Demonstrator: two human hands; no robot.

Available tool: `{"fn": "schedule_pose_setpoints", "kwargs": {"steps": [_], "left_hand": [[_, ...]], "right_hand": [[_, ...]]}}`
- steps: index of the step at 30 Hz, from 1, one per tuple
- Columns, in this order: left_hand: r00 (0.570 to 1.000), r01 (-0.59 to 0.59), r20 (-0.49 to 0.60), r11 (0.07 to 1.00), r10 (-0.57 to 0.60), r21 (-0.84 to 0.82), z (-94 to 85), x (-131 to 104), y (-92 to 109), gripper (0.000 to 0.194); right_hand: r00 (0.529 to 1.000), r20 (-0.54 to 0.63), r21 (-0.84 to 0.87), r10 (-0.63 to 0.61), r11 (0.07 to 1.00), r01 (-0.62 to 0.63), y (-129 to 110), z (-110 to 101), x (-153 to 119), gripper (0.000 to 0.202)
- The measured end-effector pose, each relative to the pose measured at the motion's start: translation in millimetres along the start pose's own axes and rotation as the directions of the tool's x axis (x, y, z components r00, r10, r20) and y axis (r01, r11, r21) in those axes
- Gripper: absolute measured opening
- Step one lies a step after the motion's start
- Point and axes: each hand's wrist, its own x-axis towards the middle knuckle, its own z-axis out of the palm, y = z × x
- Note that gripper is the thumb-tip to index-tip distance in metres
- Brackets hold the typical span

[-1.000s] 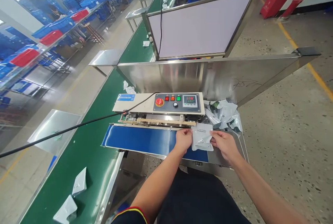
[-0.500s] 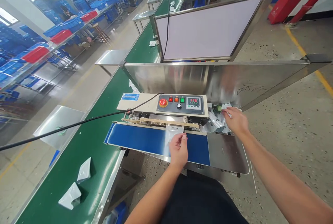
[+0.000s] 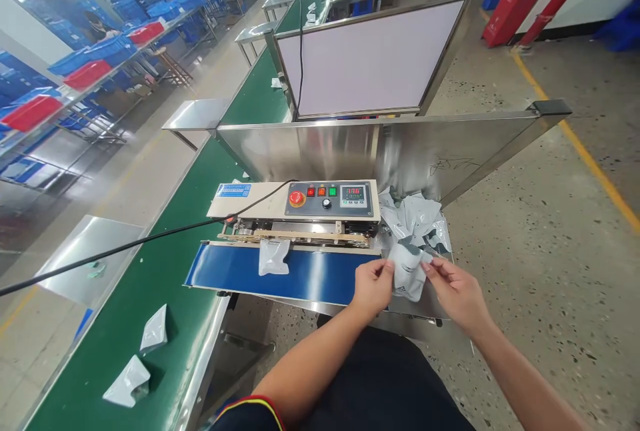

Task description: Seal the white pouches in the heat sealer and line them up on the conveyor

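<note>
A small silvery-white pouch (image 3: 409, 274) is held upright between my two hands, its top edge gaping a little. My left hand (image 3: 374, 287) pinches its left upper corner, and my right hand (image 3: 457, 291) pinches the right one. Just left of them is a band sealing machine (image 3: 250, 201) with a lit red display and a blue conveyor belt (image 3: 315, 277). Another pouch (image 3: 274, 259) lies on that belt, its top edge at the sealing slot. Behind my hands, several more pouches (image 3: 417, 214) are heaped at the machine's right end.
A green conveyor (image 3: 185, 324) runs along the left, with two pouches (image 3: 127, 381) lying on its near part. A black cable (image 3: 125, 244) crosses above it to the machine. A steel panel (image 3: 320, 151) stands behind the machine. Blue and red bins line a far table.
My left hand has left the pouch on the blue belt, which has moved left. My right hand has brought a pouch from the heap toward me, and both hands now grip it.
</note>
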Motion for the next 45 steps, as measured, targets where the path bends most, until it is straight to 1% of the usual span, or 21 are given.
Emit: {"fn": "schedule_pose_setpoints", "kwargs": {"steps": [2,4,6,9,11,14,16,18,20,22,24,26,28,30,33,34,36,38,40,43,45], "left_hand": [[0.982,0.165,-0.066,0.978,-0.174,-0.130,-3.9,3.8,-12.0,0.057],[0.943,0.261,-0.131,0.924,-0.306,-0.278,-9.2,11.2,-19.1,0.053],[0.911,0.289,-0.170,0.877,-0.375,-0.384,-16.6,19.9,-20.8,0.047],[0.897,0.278,-0.206,0.861,-0.391,-0.426,-34.2,28.6,-17.6,0.046],[0.902,0.252,-0.236,0.884,-0.362,-0.394,-49.9,27.7,-15.7,0.051],[0.887,0.181,-0.361,0.936,-0.288,-0.302,-74.0,12.9,-16.4,0.057],[0.825,0.078,-0.543,0.983,-0.156,-0.165,-84.8,-4.0,-18.0,0.057],[0.762,-0.038,-0.645,0.998,0.057,0.043,-87.4,-21.1,-18.2,0.054],[0.785,-0.169,-0.555,0.957,0.275,0.236,-80.7,-31.7,-14.8,0.045],[0.825,-0.329,-0.346,0.877,0.447,0.350,-66.6,-31.2,-7.1,0.041],[0.809,-0.478,-0.148,0.782,0.569,0.400,-48.8,-20.6,3.8,0.050],[0.774,-0.584,0.002,0.711,0.634,0.392,-31.3,-6.6,15.6,0.056],[0.757,-0.644,0.132,0.697,0.640,0.317,-17.5,3.1,25.2,0.045],[0.788,-0.616,0.193,0.753,0.584,0.233,-9.1,4.5,30.1,0.034],[0.917,-0.400,0.088,0.893,0.390,0.205,-6.3,-4.9,26.1,0.040],[0.948,-0.316,0.036,0.927,0.316,0.202,-6.8,-8.6,22.2,0.042],[0.980,-0.194,-0.013,0.964,0.199,0.180,-8.1,-12.8,12.0,0.043],[0.995,-0.098,-0.023,0.985,0.102,0.141,-8.5,-10.1,0.4,0.045],[0.997,0.030,-0.073,0.996,-0.024,0.083,-8.3,-0.3,-11.1,0.048],[0.960,0.202,-0.187,0.978,-0.209,-0.052,-10.7,20.3,-24.5,0.050],[0.936,0.245,-0.226,0.961,-0.268,-0.127,-17.4,30.9,-29.1,0.050]], "right_hand": [[0.983,-0.076,0.100,0.169,0.982,-0.161,15.2,15.6,5.0,0.064],[0.958,-0.082,0.173,0.275,0.951,-0.258,22.8,32.7,14.1,0.068],[0.951,-0.080,0.192,0.298,0.941,-0.278,23.3,51.4,24.4,0.066],[0.970,-0.046,0.148,0.240,0.962,-0.231,18.6,75.0,37.1,0.057],[0.985,-0.011,0.076,0.170,0.983,-0.169,17.5,80.5,43.6,0.052],[0.983,-0.181,-0.216,-0.038,0.976,-0.002,22.3,69.7,56.2,0.047],[0.951,-0.249,-0.433,-0.183,0.899,0.059,25.5,56.3,68.0,0.047],[0.963,-0.184,-0.504,-0.195,0.860,0.078,23.1,43.6,78.7,0.041],[0.982,-0.126,-0.468,-0.143,0.881,0.068,11.7,31.6,83.3,0.033],[0.984,-0.117,-0.426,-0.134,0.902,0.072,-7.9,17.2,79.3,0.031],[0.986,-0.058,-0.408,-0.156,0.905,0.119,-31.5,-0.4,68.5,0.027],[0.986,0.081,-0.382,-0.147,0.909,0.167,-52.6,-17.6,55.0,0.023],[0.974,0.209,-0.301,-0.087,0.942,0.149,-64.5,-28.7,41.4,0.025],[0.970,0.242,-0.115,-0.015,0.992,0.044,-63.2,-30.5,28.0,0.037],[0.979,0.193,0.215,0.066,0.971,-0.108,-37.9,-17.8,6.2,0.063],[0.983,0.165,0.256,0.083,0.959,-0.124,-25.9,-11.3,-0.9,0.067],[0.989,0.092,0.221,0.115,0.966,-0.133,-2.1,2.2,-11.9,0.066],[0.984,0.000,0.169,0.180,0.969,-0.178,16.8,14.6,-14.9,0.058],[0.959,-0.025,0.234,0.283,0.934,-0.269,27.9,25.9,-8.4,0.053],[0.910,0.042,0.386,0.412,0.833,-0.396,31.6,44.3,12.4,0.048],[0.896,0.085,0.404,0.435,0.807,-0.430,28.7,58.2,26.3,0.044]]}}
